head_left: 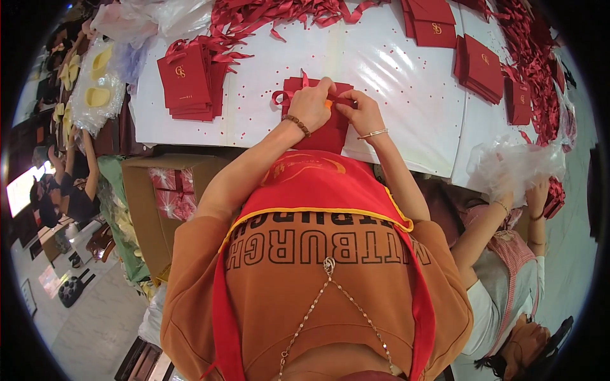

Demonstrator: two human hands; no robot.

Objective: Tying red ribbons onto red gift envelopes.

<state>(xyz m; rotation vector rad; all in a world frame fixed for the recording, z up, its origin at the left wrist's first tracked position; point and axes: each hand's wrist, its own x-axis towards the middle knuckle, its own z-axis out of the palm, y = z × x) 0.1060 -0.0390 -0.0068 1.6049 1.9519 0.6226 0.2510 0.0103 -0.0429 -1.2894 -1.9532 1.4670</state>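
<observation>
At the table's near edge lies a flat red paper bag [330, 136], with a looped red ribbon [281, 97] showing at its upper left. My left hand [309, 108] is closed over the bag's upper part, its fingers pinching the ribbon. Beside that thumb shows a small orange thing [328, 103], too small to name. Just to the right, my right hand [362, 114] is closed too, thumb and forefinger pinched on ribbon near the bag's upper right. My fingers partly hide where the ribbon meets the bag.
A stack of red bags [185, 86] is on the white table [254, 127] at left; more bags [480, 66] lie right. Loose red ribbons [254, 19] heap at the back. A cardboard box [143, 190] stands below left. At right, another person's hands [537, 197] hold clear plastic.
</observation>
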